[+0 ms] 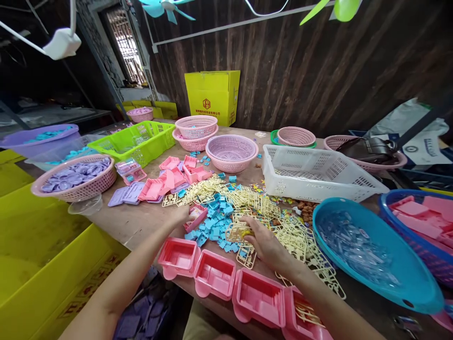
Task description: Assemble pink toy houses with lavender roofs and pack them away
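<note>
Because the desk (141,222) is crowded almost to its near edge, most of the risk lies in things being nudged off it. Well to the right of the right hand, the big blue basin (375,255) of clear pieces hangs partly over the edge — a bump from that forearm could tip it. Beyond both hands sits the white crate (314,172), far enough off to be safe.

Just below the hands, the row of pink trays (226,278) lines the very edge; the nearest ones overhang it, and a wrist drawn back carelessly could push one to the floor.

The right hand (267,243) is clenched on a cream plastic frame (238,232), pinched between thumb and fingers, directly over the heap of cream frames (300,241) that spreads to its right. These frames look thin and interlocked — I judge that lifting one could drag neighbours along and scatter them, or snap a slender branch.

The left hand (181,215) rests on a small pink case (196,218); whether its grip is closed on the case or only pressing it I cannot tell. Between the two hands lie the small blue pieces (215,224), loose and light, so a sweeping sleeve or palm could flick them away.
</note>
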`<state>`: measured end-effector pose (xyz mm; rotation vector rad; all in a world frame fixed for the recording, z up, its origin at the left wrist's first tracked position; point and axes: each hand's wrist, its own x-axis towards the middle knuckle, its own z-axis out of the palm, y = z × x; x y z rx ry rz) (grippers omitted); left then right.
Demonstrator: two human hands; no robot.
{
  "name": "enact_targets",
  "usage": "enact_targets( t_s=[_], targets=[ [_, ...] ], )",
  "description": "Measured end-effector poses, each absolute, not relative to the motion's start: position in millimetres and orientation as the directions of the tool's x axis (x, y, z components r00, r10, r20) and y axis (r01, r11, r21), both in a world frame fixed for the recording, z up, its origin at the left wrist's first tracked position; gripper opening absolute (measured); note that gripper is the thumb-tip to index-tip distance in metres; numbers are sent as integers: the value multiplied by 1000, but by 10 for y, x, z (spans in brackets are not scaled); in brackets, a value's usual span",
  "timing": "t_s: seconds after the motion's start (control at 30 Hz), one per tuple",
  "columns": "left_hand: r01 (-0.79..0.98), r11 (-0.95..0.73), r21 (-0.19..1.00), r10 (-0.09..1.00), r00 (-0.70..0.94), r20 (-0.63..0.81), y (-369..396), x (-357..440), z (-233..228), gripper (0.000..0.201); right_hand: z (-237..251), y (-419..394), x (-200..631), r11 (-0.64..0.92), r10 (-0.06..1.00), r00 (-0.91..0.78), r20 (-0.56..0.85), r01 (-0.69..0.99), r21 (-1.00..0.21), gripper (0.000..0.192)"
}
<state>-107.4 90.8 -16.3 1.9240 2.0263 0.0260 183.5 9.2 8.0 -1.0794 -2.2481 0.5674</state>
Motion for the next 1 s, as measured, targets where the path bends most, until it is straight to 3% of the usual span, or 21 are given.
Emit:
enact_targets(
  t_s=[0.2,0.37,0.5,0.67,0.9,1.0],
  targets=[
    [979,131,159,961,-86,-263,882,-1057,-398,13,168,-130,1873,631,771,-479,419,495,-597,39],
    [966,166,199,969,-122,-212,872,-1083,-357,14,201,-254,1943,621,783,-411,467,485,-616,33],
    [941,151,302,981,-105,-161,869,-1139,-211,24,226,-332,2039,574,819,-373,437,503,-646,32],
    [867,52,495,998,-23,-63,761,-1061,94,24,292,-364,2146,321,943,-253,216,519,-792,28],
    [564,-86,822,946,306,-111,385,-419,306,27,285,-393,2195,95,953,-302,-24,374,-922,27],
    [508,-163,846,879,463,-109,146,-80,321,22,323,-469,2228,76,914,-402,-43,275,-959,32]
  ],
)
